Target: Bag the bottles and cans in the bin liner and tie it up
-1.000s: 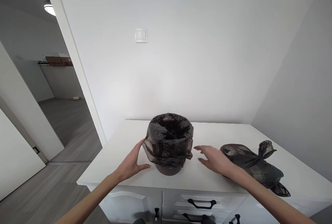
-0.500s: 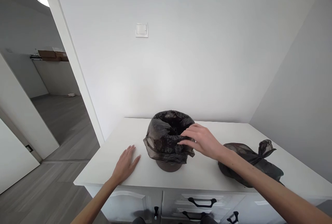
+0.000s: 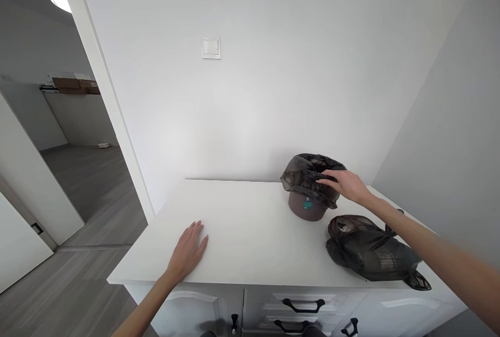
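A brown bin (image 3: pixel 307 209) lined with a black plastic bag (image 3: pixel 300 175) stands at the back right of the white cabinet top. My right hand (image 3: pixel 346 183) pinches the bag at the bin's rim, fingers closed on it. Under my right forearm, nearer the front edge, lies a filled, knotted black bag (image 3: pixel 375 253). My left hand (image 3: pixel 188 248) rests flat on the left part of the cabinet top, fingers spread, holding nothing.
The white cabinet top (image 3: pixel 242 233) has doors and drawers with black handles (image 3: pixel 303 306) below its front edge. Behind it is a wall with a light switch (image 3: pixel 211 48). An open doorway with grey floor lies to the left.
The lined bin has moved right and back towards the wall with my right hand on it, and its label now shows. My left hand has stayed in place.
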{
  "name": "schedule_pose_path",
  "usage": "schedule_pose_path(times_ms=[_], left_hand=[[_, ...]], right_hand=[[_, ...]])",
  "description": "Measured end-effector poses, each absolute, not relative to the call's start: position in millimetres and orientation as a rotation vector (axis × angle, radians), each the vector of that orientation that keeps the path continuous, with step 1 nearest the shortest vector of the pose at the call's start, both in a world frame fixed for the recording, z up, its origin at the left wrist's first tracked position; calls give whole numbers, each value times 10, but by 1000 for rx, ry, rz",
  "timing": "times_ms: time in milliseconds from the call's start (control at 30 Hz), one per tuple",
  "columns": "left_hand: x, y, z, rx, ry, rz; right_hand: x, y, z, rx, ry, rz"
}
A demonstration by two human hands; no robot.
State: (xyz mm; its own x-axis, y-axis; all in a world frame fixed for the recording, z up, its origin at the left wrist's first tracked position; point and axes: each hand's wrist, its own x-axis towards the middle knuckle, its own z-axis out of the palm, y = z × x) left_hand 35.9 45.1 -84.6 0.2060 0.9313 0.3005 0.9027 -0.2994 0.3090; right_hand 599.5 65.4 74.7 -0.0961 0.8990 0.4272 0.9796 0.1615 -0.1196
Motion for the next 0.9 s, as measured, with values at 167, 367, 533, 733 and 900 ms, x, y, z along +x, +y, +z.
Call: schedule_pose_path(times_ms=[167, 367, 533, 733, 900], left_hand=[[344, 467, -894, 2411, 1845, 662], [321, 500, -944, 2448, 1870, 655], [325, 523, -990, 2497, 1876, 612], [462, 480, -1042, 2507, 2008, 408], [546, 454, -1059, 2495, 2072, 332]], right_hand=[[6511, 783, 612, -1910, -1905, -328], [6287, 619, 566, -1708, -1852, -582], [5311, 79, -140, -1356, -1975, -291], [4654, -209, -1245, -1599, -2069, 329], [4610, -145, -1380, -1749, -2051, 272]])
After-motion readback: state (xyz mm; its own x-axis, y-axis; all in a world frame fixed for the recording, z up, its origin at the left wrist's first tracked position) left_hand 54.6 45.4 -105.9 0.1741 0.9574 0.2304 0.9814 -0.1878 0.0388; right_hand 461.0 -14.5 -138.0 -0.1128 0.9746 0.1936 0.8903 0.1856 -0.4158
